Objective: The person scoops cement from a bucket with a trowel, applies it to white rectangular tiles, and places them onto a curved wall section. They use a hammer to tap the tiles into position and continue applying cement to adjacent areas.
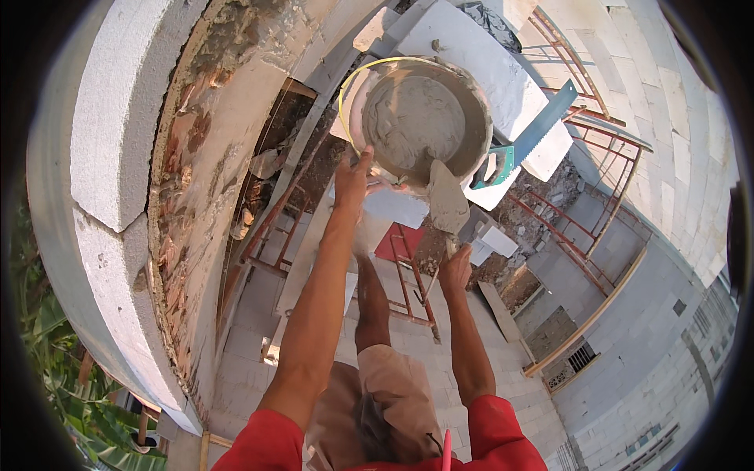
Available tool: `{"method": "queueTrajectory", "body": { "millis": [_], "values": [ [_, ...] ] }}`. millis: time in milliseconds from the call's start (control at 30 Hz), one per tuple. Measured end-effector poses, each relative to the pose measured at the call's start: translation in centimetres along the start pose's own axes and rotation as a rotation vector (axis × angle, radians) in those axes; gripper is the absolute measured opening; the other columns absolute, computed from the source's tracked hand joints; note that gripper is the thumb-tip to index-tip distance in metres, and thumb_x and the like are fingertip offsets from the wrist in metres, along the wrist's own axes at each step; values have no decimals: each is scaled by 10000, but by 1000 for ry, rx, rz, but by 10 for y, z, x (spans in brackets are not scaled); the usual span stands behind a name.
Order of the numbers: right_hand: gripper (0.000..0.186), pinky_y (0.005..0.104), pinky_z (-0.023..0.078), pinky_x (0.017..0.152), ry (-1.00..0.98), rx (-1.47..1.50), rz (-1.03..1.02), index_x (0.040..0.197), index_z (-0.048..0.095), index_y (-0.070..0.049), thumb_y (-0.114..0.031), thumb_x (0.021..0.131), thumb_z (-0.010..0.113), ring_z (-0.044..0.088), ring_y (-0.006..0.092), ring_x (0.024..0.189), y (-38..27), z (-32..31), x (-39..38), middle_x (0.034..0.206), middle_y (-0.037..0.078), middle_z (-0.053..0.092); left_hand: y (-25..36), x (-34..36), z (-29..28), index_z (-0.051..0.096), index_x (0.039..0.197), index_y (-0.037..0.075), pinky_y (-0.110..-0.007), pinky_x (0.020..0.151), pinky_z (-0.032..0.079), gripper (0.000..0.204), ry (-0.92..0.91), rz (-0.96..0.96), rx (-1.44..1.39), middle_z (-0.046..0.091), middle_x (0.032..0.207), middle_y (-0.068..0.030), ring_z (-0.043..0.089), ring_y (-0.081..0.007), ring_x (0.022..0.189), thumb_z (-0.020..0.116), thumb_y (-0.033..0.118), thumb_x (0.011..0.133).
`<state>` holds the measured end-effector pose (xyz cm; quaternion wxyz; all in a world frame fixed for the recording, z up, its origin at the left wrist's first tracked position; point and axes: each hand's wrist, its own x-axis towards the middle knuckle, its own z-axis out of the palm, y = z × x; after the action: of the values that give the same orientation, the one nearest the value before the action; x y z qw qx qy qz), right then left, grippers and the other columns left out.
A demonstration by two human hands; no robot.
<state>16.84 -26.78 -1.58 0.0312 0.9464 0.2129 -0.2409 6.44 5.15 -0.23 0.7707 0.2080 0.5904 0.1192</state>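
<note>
A round bucket (481, 118) with a yellow handle stands ahead of me, and wet grey mortar (416, 118) lies inside it. My left hand (353, 180) is closed on the bucket's near left side, thumb and fingers against the wall by the rim. In my right hand (455, 268) is the handle of a trowel (448, 200). Its mortar-smeared blade points away from me, with the tip at the bucket's near right rim. A handsaw (542, 129) with a green handle rests just right of the bucket on pale blocks.
Large pale blocks (448, 35) lie beneath and behind the bucket. A block wall (110, 133) with a rough mortared face rises close on my left. Rusty scaffold frames (620, 169) stand to the right, another (408, 282) below. Rubble (542, 204) covers ground at the right.
</note>
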Motion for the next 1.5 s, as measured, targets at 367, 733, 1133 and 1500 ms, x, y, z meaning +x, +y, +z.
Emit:
{"method": "queueTrajectory", "body": {
  "millis": [367, 733, 1133, 1500],
  "values": [
    [425, 298, 490, 568, -455, 958, -62, 1134, 595, -11, -417, 1014, 630, 579, 126, 655, -42, -145, -3, 856, 43, 597, -18, 2, 0, 396, 1437, -78, -431, 919, 605, 799, -53, -76, -11, 529, 1339, -250, 700, -356, 1041, 682, 500, 965],
    [425, 270, 380, 421, -674, 1019, 421, 1021, 618, -50, -471, 1035, 563, 512, 124, 486, 45, -141, -45, 693, 29, 570, -30, 5, 9, 444, 1402, -75, -418, 874, 620, 717, -15, 2, -138, 629, 1226, -230, 748, -345, 902, 708, 429, 966],
    [197, 477, 539, 705, -135, -849, -678, 1033, 653, -2, -172, 961, 587, 723, 338, 788, -188, -344, 115, 837, 192, 718, -49, 11, 4, 536, 1287, -73, -357, 733, 663, 582, 140, 57, -82, 638, 1077, -149, 683, -206, 907, 722, 379, 969],
    [422, 415, 547, 706, -933, -484, -437, 1111, 640, 47, -334, 1049, 468, 708, 282, 724, -230, -259, 141, 772, 150, 684, -53, 13, -10, 461, 1392, -95, -384, 790, 667, 621, -11, 107, -105, 627, 1215, -214, 668, -275, 1072, 667, 349, 1010]
  ]
}}
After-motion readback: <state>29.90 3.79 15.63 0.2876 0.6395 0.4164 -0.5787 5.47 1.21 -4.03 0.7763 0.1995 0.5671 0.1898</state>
